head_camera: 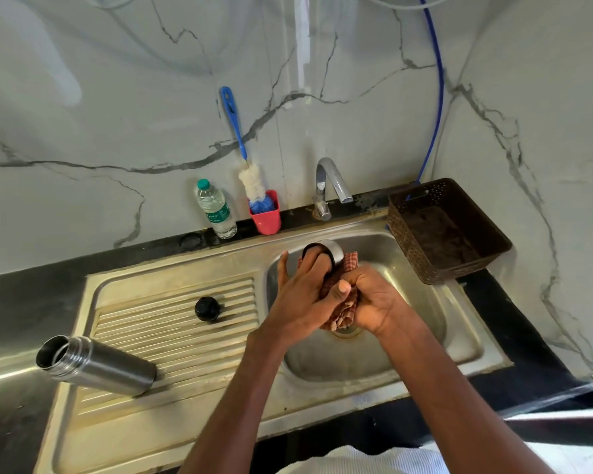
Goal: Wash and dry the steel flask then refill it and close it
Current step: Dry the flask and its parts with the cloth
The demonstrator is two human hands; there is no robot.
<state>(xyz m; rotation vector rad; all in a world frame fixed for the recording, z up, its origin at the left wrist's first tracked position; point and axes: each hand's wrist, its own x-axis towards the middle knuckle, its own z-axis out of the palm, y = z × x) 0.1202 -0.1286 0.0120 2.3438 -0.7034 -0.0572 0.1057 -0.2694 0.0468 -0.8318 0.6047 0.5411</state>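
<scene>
Scene: A person stood at a steel sink (466,340), both hands working over the basin, drying a steel cup-lid (334,249) with a checked red-brown cloth (343,304).

Left hand: The left hand (302,289) lay against the cup-lid, fingers fairly straight, with at least 1 finger reaching under the lid's black strap.

Right hand: The right hand (374,299) was bunched tight around the cloth, fingers curled into it.

Flask: The steel flask (100,366) lay on its side at the left edge of the ribbed drainboard (172,323), open mouth facing left, well apart from the hands. Its black stopper (207,308) sat alone mid-drainboard.

Stage: Judging by the layout, drying was under way; refilling and closing were not yet done.

Risks: A flask lying on its side could roll on the sloped ribs toward the counter edge. A wet lid could slip from the cloth into the basin. The stopper, small and round, could be knocked off by a passing forearm.

Room: The basin offered open space below the hands. The tap (329,181) stood behind, the brown basket (449,230) crowded the right rim, and a water bottle (216,210) and red cup (266,213) holding a bottle brush (242,145) lined the back wall.
</scene>
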